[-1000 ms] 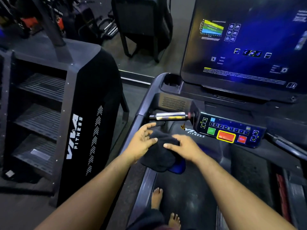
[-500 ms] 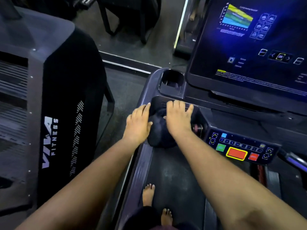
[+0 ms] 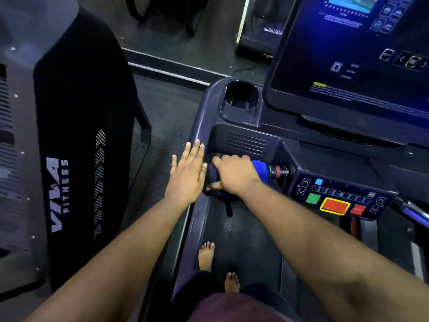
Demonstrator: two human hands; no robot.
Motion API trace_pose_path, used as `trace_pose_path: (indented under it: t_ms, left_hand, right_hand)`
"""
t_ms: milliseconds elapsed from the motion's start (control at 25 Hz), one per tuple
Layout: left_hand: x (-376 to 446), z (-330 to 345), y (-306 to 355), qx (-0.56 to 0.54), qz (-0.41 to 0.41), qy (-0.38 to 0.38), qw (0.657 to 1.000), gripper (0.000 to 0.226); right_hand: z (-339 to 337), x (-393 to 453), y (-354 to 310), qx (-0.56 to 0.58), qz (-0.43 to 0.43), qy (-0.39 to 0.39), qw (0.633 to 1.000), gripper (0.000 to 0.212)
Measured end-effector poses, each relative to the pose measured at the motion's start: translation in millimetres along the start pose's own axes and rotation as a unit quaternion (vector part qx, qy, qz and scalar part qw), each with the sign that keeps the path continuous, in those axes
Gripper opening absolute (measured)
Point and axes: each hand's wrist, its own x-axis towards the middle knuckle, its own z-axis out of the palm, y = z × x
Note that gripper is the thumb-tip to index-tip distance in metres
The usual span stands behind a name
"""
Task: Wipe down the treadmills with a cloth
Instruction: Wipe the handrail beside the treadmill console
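Observation:
I stand barefoot on the treadmill [image 3: 204, 117], facing its console. A dark cloth [image 3: 214, 194] with a blue patch is wrapped around the short metal grip bar at the console's left. My right hand [image 3: 234, 174] is closed over the cloth on that bar, thumb underneath. Flat and with fingers spread, my left hand [image 3: 188, 175] rests on the treadmill's left side rail, just beside the cloth. Most of the bar is hidden under the cloth and my hand; only its red-ringed end [image 3: 277, 171] shows.
The button panel [image 3: 336, 201] with green, orange and red keys sits right of the bar. A large lit screen [image 3: 352, 54] rises above, with a cup holder [image 3: 241, 98] at its left. A black VIVA FITNESS stair machine [image 3: 76, 135] stands close on the left.
My right hand has closed around the cloth on the grip bar instead of pressing flat on top. The left hand slid off the cloth onto the side rail. The view came closer.

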Motion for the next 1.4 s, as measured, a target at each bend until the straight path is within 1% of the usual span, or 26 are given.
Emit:
trace_pose_path:
  t_ms: [80,160,240,320,360,400,480,560,600,640,720,760,800,880,920,1000,1040,1080,1120,1160,1200,1240,1280,1320,1360,1400]
  left_hand:
    - [-0.9,-0.7,2.5,0.027,0.001,-0.002,1.0,0.056]
    - [-1.0,0.0,2.3,0.054,0.003,-0.002,0.999,0.058]
    - [-0.3,0.0,2.2,0.067,0.006,-0.005,0.998,0.059]
    - [-0.4,0.0,2.6,0.06,0.002,-0.008,0.998,0.059]
    - [-1.5,0.2,3.2,0.06,0.001,-0.008,0.998,0.059]
    - [-2.2,0.3,3.6,0.062,0.005,-0.007,0.998,0.059]
    - [-1.8,-0.5,3.0,0.064,0.002,-0.007,0.998,0.06]
    - [-0.3,-0.3,2.9,0.065,0.0,-0.008,0.998,0.059]
    - [-0.2,0.3,3.1,0.068,0.001,-0.007,0.998,0.059]
    - [-0.1,0.6,2.7,0.07,0.002,-0.007,0.997,0.06]
    - [2.3,1.2,0.3,0.069,0.0,-0.006,0.998,0.06]
    - [1.5,1.6,0.9,0.071,0.0,-0.006,0.997,0.06]
    - [0.7,2.0,2.0,0.074,0.003,-0.005,0.997,0.06]
    - [-0.3,1.8,3.4,0.076,0.003,-0.004,0.997,0.059]
    - [0.1,1.4,3.6,0.074,0.001,-0.006,0.997,0.059]
    - [-0.4,1.1,3.9,0.075,-0.001,-0.007,0.997,0.059]
    - [-0.5,0.6,4.2,0.079,0.0,-0.008,0.997,0.059]
    - [0.5,-0.4,4.2,0.083,-0.001,-0.009,0.997,0.059]
    - [0.9,-0.7,4.9,0.085,-0.002,-0.009,0.996,0.059]
    - [-0.6,-0.9,5.8,0.087,-0.004,-0.009,0.996,0.059]
    - [-2.1,-0.8,6.8,0.09,-0.003,-0.006,0.996,0.059]
    - [-3.2,-0.4,6.9,0.093,-0.002,-0.004,0.996,0.059]
    - [-3.1,-0.8,7.1,0.094,-0.001,-0.004,0.996,0.059]
    - [-2.2,-1.1,7.1,0.093,-0.001,-0.005,0.996,0.059]
    - [-1.5,-1.5,7.0,0.09,-0.003,-0.004,0.996,0.06]
    - [-1.2,-1.6,7.3,0.086,-0.006,-0.003,0.996,0.06]
  right_hand:
    - [29.9,-32.9,-3.6,-0.078,0.023,0.07,0.994,0.08]
    - [42.0,-47.7,0.7,-0.101,0.023,0.095,0.99,0.082]
    - [15.8,-27.2,10.0,-0.047,0.012,0.044,0.998,0.086]
    - [-9.8,3.0,19.7,0.043,0.04,-0.051,0.997,0.09]
    - [-9.3,6.4,19.7,0.052,0.033,-0.053,0.997,0.088]
    - [-4.4,-1.1,17.2,0.032,0.02,-0.021,0.999,0.084]
    - [20.9,-32.8,11.6,-0.064,0.026,0.075,0.995,0.074]
    - [36.5,-55.7,11.0,-0.108,0.053,0.102,0.987,0.074]
    - [31.6,-50.6,14.6,-0.098,0.05,0.081,0.991,0.076]
    - [17.0,-37.7,18.7,-0.071,0.035,0.042,0.996,0.076]
    - [-18.8,-5.2,29.5,0.024,0.029,-0.071,0.997,0.076]
    - [-23.0,2.4,32.6,0.052,0.037,-0.105,0.992,0.075]
    - [-20.8,-0.1,32.5,0.062,0.035,-0.094,0.993,0.074]
    - [-0.4,-23.2,28.2,-0.005,0.033,0.025,0.999,0.073]
    - [18.5,-42.6,24.6,-0.05,0.048,0.057,0.996,0.075]
    - [35.6,-66.3,28.4,-0.103,0.046,0.069,0.991,0.082]
    - [28.6,-59.4,34.7,-0.091,0.032,0.046,0.994,0.081]
    - [10.0,-45.7,41.6,-0.049,0.038,0.007,0.998,0.08]
    - [-9.2,-28.5,49.7,0.017,0.057,-0.038,0.998,0.078]
    - [-22.0,-14.3,54.3,0.074,0.076,-0.101,0.989,0.076]
    - [-22.5,-9.4,55.3,0.09,0.075,-0.111,0.987,0.073]
    - [-18.5,-14.3,52.4,0.075,0.068,-0.089,0.991,0.073]
    - [-5.7,-25.9,47.5,0.029,0.061,-0.013,0.998,0.075]
    - [5.9,-41.9,40.0,-0.015,0.067,0.041,0.997,0.075]
    - [18.9,-53.9,34.6,-0.049,0.068,0.069,0.994,0.077]
    - [27.3,-63.5,32.6,-0.068,0.063,0.077,0.993,0.08]
